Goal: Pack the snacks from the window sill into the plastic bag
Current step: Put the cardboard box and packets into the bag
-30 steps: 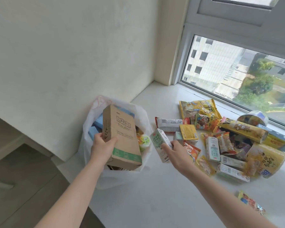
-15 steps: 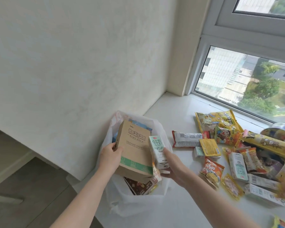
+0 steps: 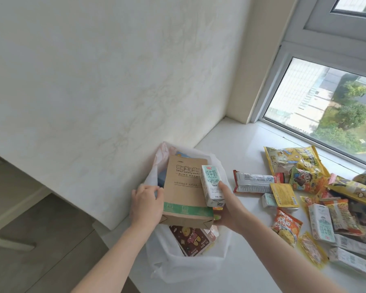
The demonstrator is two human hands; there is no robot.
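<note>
A white plastic bag (image 3: 190,265) stands open on the left end of the window sill (image 3: 237,144). My left hand (image 3: 145,206) grips the left edge of a brown cardboard box (image 3: 184,193) that sticks up out of the bag. My right hand (image 3: 228,208) holds a small white-and-green milk carton (image 3: 211,185) upright over the bag's mouth, right beside the box. A dark snack packet with a cartoon bear (image 3: 191,240) lies inside the bag under the box. More snacks are spread on the sill to the right, among them a yellow chip bag (image 3: 294,159).
A white wrapped bar (image 3: 254,183), a yellow sachet (image 3: 284,195), an orange packet (image 3: 286,226) and another milk carton (image 3: 321,223) lie near the bag. The wall rises at left; the window (image 3: 325,106) closes off the far side. The sill's edge drops to the floor at lower left.
My right hand lifted the milk carton from the pile and carried it left over the bag, beside the box. My left hand kept its hold on the box. The camera turned left.
</note>
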